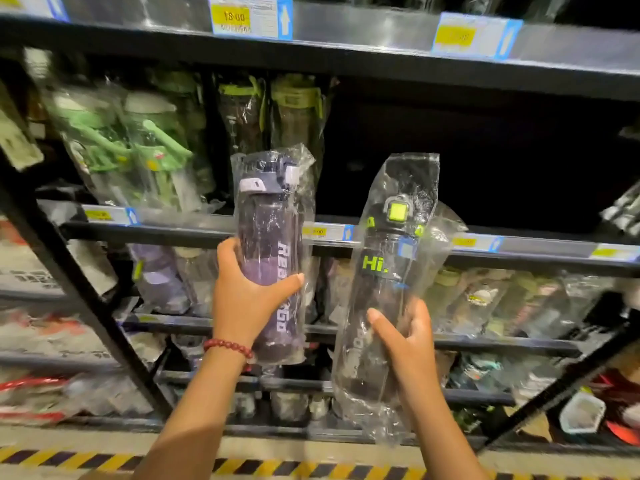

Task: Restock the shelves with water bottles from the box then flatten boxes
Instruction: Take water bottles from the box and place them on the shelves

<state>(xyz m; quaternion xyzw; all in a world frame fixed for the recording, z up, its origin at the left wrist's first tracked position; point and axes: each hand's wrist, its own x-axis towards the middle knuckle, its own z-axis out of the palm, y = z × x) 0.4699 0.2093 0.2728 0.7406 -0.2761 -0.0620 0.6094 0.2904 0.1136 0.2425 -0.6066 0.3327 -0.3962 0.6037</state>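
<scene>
Glossy crinkled plastic wrap [401,188] — matt metal shelf [381,69]

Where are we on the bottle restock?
Done: wrapped green bottles already stand at the shelf's left. In hand: left hand grips a purple bottle, right hand a clear bottle. Left: shelving both into the dark gap; no box in view.

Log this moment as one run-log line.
left hand: grips purple bottle | right hand: grips clear Hi. bottle | both bagged, raised before shelf | not yet placed
</scene>
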